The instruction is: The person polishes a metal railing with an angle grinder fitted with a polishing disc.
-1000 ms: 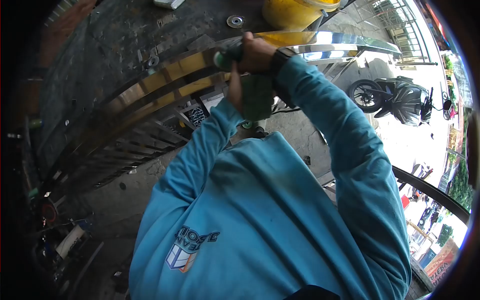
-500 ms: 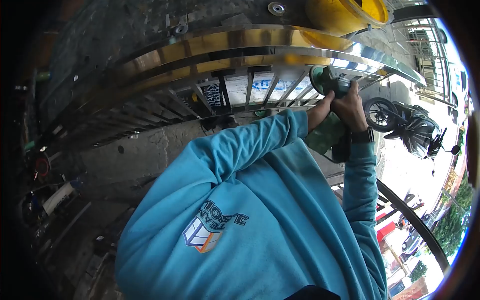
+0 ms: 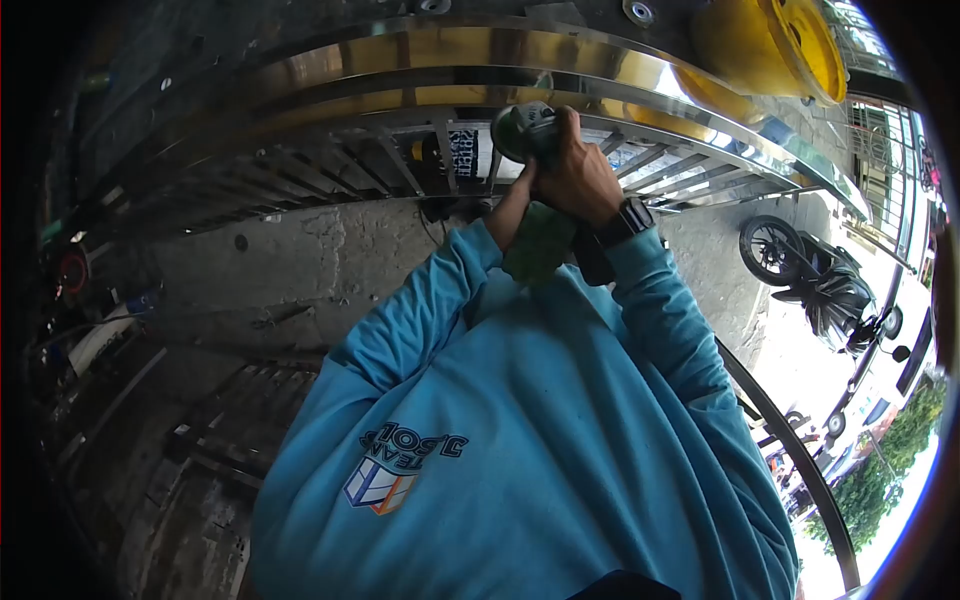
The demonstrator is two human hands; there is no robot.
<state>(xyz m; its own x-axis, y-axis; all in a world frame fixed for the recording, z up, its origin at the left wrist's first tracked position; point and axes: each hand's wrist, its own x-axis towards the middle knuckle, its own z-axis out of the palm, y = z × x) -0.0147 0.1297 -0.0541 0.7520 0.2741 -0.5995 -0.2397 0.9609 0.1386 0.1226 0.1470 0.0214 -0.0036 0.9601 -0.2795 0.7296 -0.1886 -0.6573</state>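
Note:
Both hands are closed around a dark angle grinder (image 3: pixel 540 140) with a round green disc (image 3: pixel 508 132) on its left side. My right hand (image 3: pixel 587 180), with a black watch at the wrist, wraps over the tool from the right. Lower down and to the left, my left hand (image 3: pixel 513 205) grips it, its thumb near the disc; its other fingers are mostly hidden. Below the hands shows a crumpled-looking green piece (image 3: pixel 540 245), close against my shirt. The disc overlaps the lower rail of a shiny metal railing (image 3: pixel 430 50) in this view.
Slanting bars (image 3: pixel 350 165) run under the rails. A yellow bucket (image 3: pixel 745 40) lies beyond the railing at upper right, near a metal disc (image 3: pixel 638 12). A parked motorcycle (image 3: pixel 825 275) stands to the right. Concrete floor (image 3: pixel 300 250) lies at left.
Both hands and the grinder have moved left along the railing. The view has shifted too, with the bucket and motorcycle now further right.

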